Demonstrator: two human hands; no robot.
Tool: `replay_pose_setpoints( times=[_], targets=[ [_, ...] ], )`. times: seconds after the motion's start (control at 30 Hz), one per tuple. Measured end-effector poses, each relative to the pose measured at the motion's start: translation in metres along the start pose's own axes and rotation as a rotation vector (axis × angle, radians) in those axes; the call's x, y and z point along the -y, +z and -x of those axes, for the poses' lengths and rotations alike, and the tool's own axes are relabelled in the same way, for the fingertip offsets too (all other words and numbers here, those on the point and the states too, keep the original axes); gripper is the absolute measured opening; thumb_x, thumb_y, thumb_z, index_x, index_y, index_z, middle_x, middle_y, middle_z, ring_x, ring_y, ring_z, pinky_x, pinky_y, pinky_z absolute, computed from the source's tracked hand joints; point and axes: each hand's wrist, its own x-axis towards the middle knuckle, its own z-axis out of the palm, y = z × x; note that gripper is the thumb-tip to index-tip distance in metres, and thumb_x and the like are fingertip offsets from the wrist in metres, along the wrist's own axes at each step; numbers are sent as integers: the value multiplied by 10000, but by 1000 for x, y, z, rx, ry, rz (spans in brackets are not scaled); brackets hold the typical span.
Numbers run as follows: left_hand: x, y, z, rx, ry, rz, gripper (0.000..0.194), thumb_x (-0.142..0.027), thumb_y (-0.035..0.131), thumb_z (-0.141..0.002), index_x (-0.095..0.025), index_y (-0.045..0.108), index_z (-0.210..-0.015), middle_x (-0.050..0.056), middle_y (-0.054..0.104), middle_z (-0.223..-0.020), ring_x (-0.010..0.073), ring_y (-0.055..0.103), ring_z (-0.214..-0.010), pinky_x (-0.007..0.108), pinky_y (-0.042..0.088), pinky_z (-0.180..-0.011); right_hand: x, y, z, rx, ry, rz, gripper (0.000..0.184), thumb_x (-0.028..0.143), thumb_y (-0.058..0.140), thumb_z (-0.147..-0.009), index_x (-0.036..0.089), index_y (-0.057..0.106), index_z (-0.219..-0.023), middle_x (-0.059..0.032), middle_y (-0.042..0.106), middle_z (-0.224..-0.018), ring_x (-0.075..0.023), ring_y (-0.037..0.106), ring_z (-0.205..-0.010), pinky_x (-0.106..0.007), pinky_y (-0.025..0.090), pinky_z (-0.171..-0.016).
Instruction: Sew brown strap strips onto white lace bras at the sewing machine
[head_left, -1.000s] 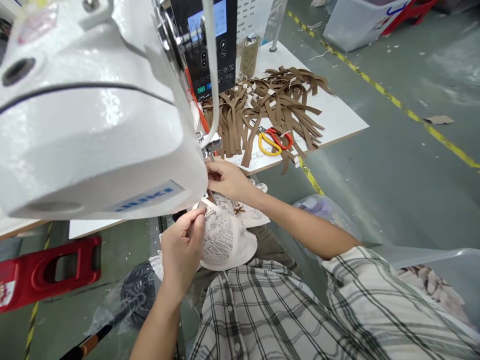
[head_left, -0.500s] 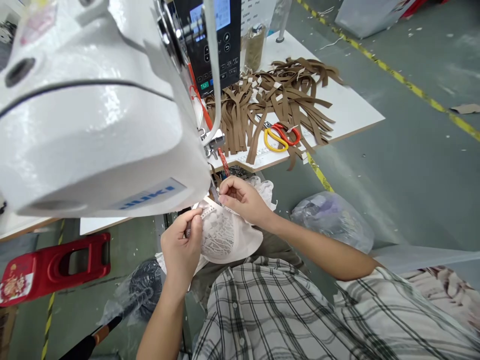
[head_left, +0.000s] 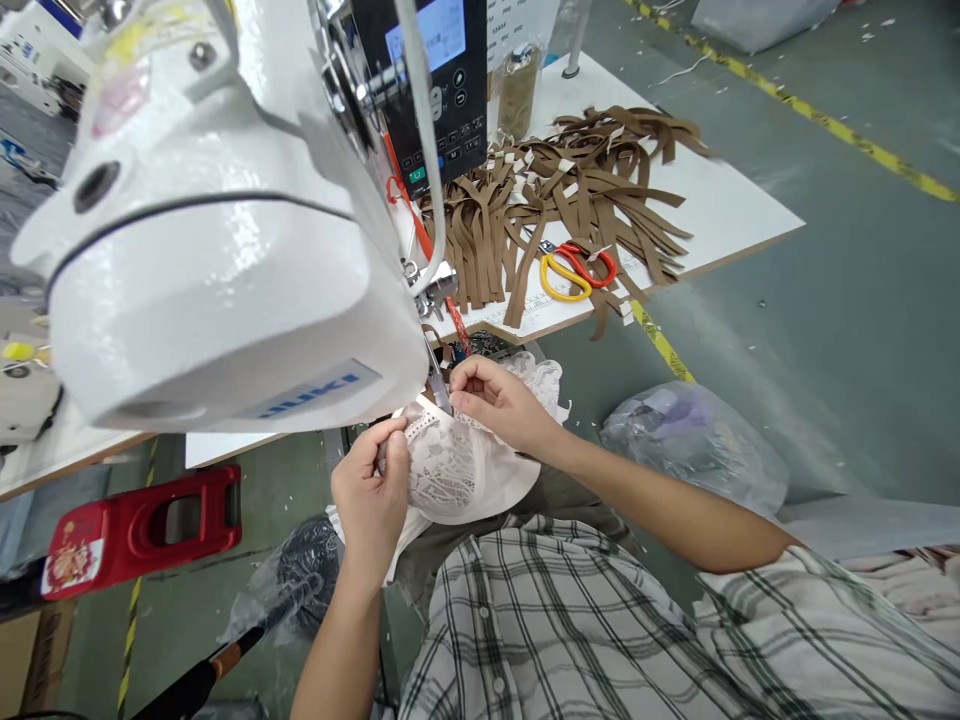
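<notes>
A pale lace bra (head_left: 442, 470) hangs over my lap below the white sewing machine head (head_left: 240, 310). My left hand (head_left: 373, 490) pinches the bra's upper edge between thumb and fingers, left of the needle area. On the other side, my right hand (head_left: 501, 402) is closed at the bra's edge beside a thin metal machine part (head_left: 437, 378); its fingers are curled and the fingertips grip the lace. The machine head hides part of the sewing area above my hands.
Brown fabric strips (head_left: 577, 200) and scissors with red and yellow handles (head_left: 574, 272) lie on the white table (head_left: 750, 215). A black control panel (head_left: 427, 90) stands behind. A red stool (head_left: 150, 530) is at lower left, a clear plastic bag (head_left: 694, 445) at right.
My right hand has come down and right from beneath the machine head to the bra's edge, uncovering the metal part. My left hand keeps its pinch. The view has shifted slightly.
</notes>
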Motion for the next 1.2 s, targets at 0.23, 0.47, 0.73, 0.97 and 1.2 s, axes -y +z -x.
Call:
replay_pose_setpoints(
  times=[0.23, 0.47, 0.73, 0.97, 1.2],
  targets=[
    [2, 0, 0, 15, -9, -13, 211, -283, 569, -946, -222, 757, -1019, 24, 785, -958, 152, 714, -806, 222, 527, -687, 4, 0, -21, -38, 36, 161, 262, 411, 586, -931, 215, 562, -1102, -34, 587, -975, -149, 561, -837, -297, 463, -748],
    [-6, 6, 13, 118, 134, 62, 209, -219, 553, -948, -207, 740, -1043, 20, 787, -917, 128, 715, -735, 207, 538, -673, 7, 2, -41, -12, -50, 232, 369, 520, 648, -875, 224, 607, -1093, -40, 622, -962, -171, 581, -819, -336, 506, -792],
    [0, 11, 18, 135, 137, 55, 232, -223, 529, -964, -203, 706, -1112, 37, 789, -1038, 145, 741, -851, 228, 565, -779, 18, -7, -42, 142, -15, 333, 355, 469, 733, -810, 209, 708, -1050, -49, 679, -959, -201, 610, -877, -357, 513, -824],
    [8, 11, 19, 150, 109, 55, 256, -264, 532, -968, -219, 694, -1160, 33, 781, -1079, 136, 734, -817, 212, 557, -726, 8, -1, -48, 58, -23, 255, 324, 512, 510, -956, 234, 676, -956, -21, 625, -826, -172, 557, -753, -324, 492, -721],
    [3, 3, 11, 206, 20, 75, 267, -276, 517, -984, -269, 720, -1158, 2, 777, -1083, 143, 730, -854, 221, 554, -752, 11, 4, -67, 46, -123, 468, 206, 389, 678, -818, 220, 564, -797, -8, 489, -825, -159, 480, -736, -347, 482, -784]
  ],
)
